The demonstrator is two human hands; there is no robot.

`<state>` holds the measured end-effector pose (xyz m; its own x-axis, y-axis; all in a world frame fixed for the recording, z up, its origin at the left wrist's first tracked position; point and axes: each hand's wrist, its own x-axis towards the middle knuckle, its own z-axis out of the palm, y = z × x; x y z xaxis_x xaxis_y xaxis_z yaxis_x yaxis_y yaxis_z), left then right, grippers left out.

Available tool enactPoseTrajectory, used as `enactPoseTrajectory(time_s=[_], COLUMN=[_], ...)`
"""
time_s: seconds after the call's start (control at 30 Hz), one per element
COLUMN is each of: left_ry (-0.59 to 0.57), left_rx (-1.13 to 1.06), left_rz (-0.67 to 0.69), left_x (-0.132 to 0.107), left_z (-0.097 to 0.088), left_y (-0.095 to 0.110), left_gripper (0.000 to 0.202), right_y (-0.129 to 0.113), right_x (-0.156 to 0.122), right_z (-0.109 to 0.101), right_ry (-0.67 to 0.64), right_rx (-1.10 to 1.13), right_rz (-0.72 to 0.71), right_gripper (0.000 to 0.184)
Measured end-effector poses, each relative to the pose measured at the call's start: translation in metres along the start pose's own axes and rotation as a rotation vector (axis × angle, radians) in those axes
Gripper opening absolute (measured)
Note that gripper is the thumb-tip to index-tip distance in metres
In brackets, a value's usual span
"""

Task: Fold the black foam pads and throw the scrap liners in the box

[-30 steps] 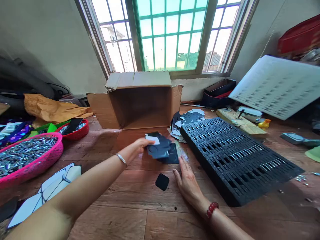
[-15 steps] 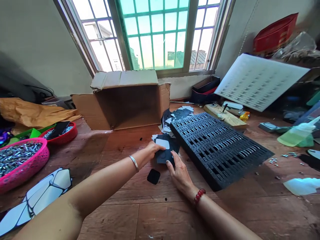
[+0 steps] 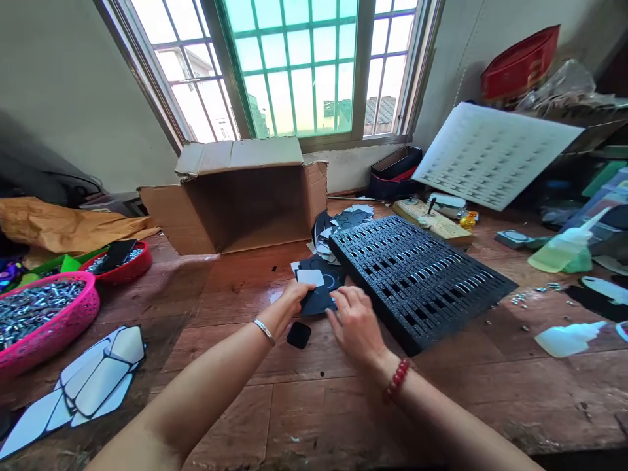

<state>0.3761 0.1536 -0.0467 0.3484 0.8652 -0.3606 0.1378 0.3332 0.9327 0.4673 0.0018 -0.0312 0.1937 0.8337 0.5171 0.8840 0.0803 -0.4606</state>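
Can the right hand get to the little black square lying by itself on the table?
Probably yes. The black square lies alone on bare table, just left of the right hand and below the left hand. Nothing covers it, though both hands are busy with the dark sheets.

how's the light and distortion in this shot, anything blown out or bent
Head view: the window is bright and partly blown out, backlighting the scene; the open box is shadowed inside. Wide-lens distortion bends the window frame and stretches both forearms at the bottom edge. The left hand and right hand on the dark sheets are fairly sharp, and the black tray is evenly lit.
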Motion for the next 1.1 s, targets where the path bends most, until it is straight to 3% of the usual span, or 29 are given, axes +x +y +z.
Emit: enactPoseTrajectory(time_s=[0.1, 0.2, 0.4, 0.53, 0.7, 0.9, 1.1], left_ry=[-0.041, -0.060, -0.052, -0.038, -0.023, -0.023, -0.024], left_rx=[-0.031, -0.058, -0.077, -0.077, -0.092, -0.083, -0.121], left_rz=[-0.089, -0.145, -0.185, -0.218, -0.208, -0.228, -0.225], left_x=[-0.002, -0.005, -0.014, -0.016, -0.018, -0.018, -0.022], left_z=[-0.003, -0.004, -0.004, -0.003, -0.002, -0.004, -0.007], left_y=[0.001, 0.005, 0.010, 0.010, 0.011, 0.014, 0.014], left_gripper=[0.030, 0.028, 0.027, 0.027, 0.029, 0.027, 0.023], right_y=[0.004, 0.018, 0.029, 0.043, 0.089, 0.138, 0.148], right_x=[0.018, 0.034, 0.046, 0.045, 0.020, -0.006, -0.012], right_z=[-0.038, -0.052, -0.056, -0.092, -0.129, -0.135, -0.142], right_ry=[-0.132, -0.221, -0.276, -0.294, -0.305, -0.233, -0.219], right_rx=[-0.528, -0.717, -0.732, -0.740, -0.702, -0.550, -0.364], right_rz=[0.155, 0.277, 0.266, 0.259, 0.226, 0.257, 0.273], right_gripper=[0.028, 0.036, 0.029, 0.027, 0.026, 0.026, 0.026])
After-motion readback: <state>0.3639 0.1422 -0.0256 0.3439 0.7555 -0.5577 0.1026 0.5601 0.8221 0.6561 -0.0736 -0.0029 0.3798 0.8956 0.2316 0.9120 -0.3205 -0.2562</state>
